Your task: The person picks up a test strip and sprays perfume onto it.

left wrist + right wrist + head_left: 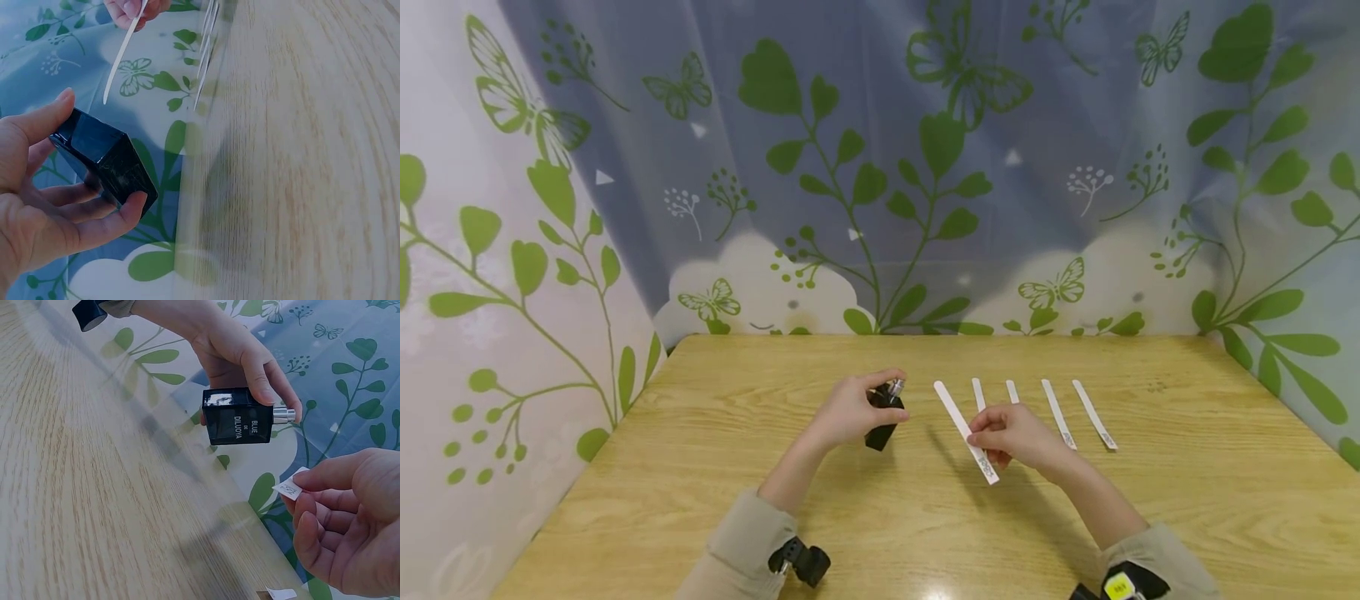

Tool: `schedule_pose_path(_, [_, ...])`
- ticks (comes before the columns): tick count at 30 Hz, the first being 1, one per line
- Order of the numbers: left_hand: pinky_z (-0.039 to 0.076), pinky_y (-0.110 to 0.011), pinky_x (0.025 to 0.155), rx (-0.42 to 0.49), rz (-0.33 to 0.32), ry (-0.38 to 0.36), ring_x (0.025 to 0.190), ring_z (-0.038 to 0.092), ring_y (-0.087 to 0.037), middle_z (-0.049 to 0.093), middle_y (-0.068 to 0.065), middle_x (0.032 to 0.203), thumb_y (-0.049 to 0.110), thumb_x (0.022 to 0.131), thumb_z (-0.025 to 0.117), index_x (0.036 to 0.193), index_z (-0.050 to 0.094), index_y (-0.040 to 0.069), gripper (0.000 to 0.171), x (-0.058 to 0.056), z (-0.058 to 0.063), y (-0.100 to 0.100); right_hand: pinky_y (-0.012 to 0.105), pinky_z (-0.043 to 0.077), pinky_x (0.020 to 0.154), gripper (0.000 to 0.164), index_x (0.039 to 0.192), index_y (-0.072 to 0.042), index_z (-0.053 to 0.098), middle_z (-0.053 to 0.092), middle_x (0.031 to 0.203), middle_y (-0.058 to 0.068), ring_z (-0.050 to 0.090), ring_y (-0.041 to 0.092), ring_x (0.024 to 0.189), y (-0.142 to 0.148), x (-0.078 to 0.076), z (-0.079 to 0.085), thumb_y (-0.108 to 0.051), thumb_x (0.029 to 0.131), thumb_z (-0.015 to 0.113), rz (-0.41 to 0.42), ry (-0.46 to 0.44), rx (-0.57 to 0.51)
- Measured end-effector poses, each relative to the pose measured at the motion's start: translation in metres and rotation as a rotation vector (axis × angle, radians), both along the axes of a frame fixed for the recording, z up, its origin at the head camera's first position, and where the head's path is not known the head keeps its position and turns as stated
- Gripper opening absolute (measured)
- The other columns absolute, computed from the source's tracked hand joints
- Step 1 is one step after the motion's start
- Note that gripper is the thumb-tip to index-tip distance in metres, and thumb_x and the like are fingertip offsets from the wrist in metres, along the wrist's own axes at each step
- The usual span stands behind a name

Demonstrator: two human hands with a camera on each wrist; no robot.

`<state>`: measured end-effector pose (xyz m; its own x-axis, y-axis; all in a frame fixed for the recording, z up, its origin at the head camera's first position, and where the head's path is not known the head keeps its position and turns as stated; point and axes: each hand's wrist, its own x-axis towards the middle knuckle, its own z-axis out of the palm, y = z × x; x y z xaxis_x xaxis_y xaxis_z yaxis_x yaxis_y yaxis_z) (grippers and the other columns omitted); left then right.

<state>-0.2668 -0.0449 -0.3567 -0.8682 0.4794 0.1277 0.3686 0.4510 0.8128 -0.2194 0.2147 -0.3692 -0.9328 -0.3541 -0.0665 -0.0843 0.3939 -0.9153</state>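
Observation:
My left hand [850, 410] grips a dark perfume bottle [880, 423], a finger on its silver sprayer [284, 415]. In the right wrist view the bottle's front reads "BLUE DE DILUOYA". Between thumb and fingers, my right hand [1018, 437] pinches a white paper test strip [953, 410] with small print at its near end. The strip is held above the table, to the right of the bottle and apart from it. In the left wrist view the strip [122, 59] appears edge-on beyond the bottle [103, 156].
Several more white strips [1058, 414] lie in a row on the wooden table [700, 500], some partly hidden by my right hand. A curtain [880, 167] printed with leaves and butterflies hangs behind the table and at its sides.

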Motion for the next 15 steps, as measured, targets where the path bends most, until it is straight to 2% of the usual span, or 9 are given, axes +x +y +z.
schedule_pose_path(7, [0.048, -0.028, 0.054, -0.019, 0.012, 0.012, 0.072, 0.059, -0.016, 0.06, -0.015, 0.106, 0.025, 0.081, 0.073, 0.13, 0.056, 0.02, 0.052, 0.0017, 0.0013, 0.0024, 0.028, 0.044, 0.051, 0.017, 0.093, 0.006, 0.061, 0.052, 0.061, 0.001, 0.046, 0.012, 0.055, -0.001, 0.0009, -0.0016, -0.011, 0.089, 0.061, 0.005, 0.004, 0.0])
schedule_pose_path(15, [0.046, -0.027, 0.054, -0.055, 0.034, 0.066, 0.068, 0.055, -0.015, 0.061, -0.01, 0.102, 0.03, 0.08, 0.074, 0.129, 0.056, 0.021, 0.053, 0.0004, 0.002, 0.004, 0.027, 0.044, 0.05, 0.018, 0.094, 0.007, 0.061, 0.053, 0.061, 0.001, 0.047, 0.012, 0.055, -0.0015, 0.0004, -0.0001, -0.011, 0.089, 0.061, 0.009, 0.015, 0.006])
